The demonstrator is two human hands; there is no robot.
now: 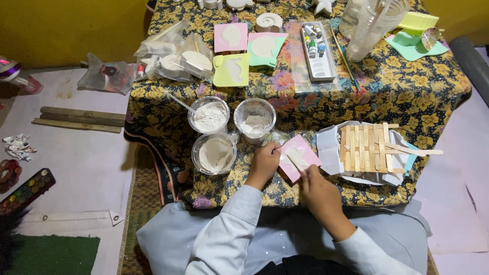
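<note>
At the lower centre of the frame, my left hand [263, 164] grips the edge of a pink mould [299, 158], steadying it flat on the bench [407, 97]. My right hand [317, 187] is closed on a stick [294, 159], spreading white plaster across it. Three plaster cups [214, 154] sit just left, within reach.

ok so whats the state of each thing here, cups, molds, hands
powder cup: open, holds loose white powder and a stirrer
middle cup: open, white paste inside
near cup: open, white mix inside
pink mold: filled white, held at its left edge by left hand
right hand: holds a stick on the mold
paint tray: open
stick raft: flat on paper
</note>
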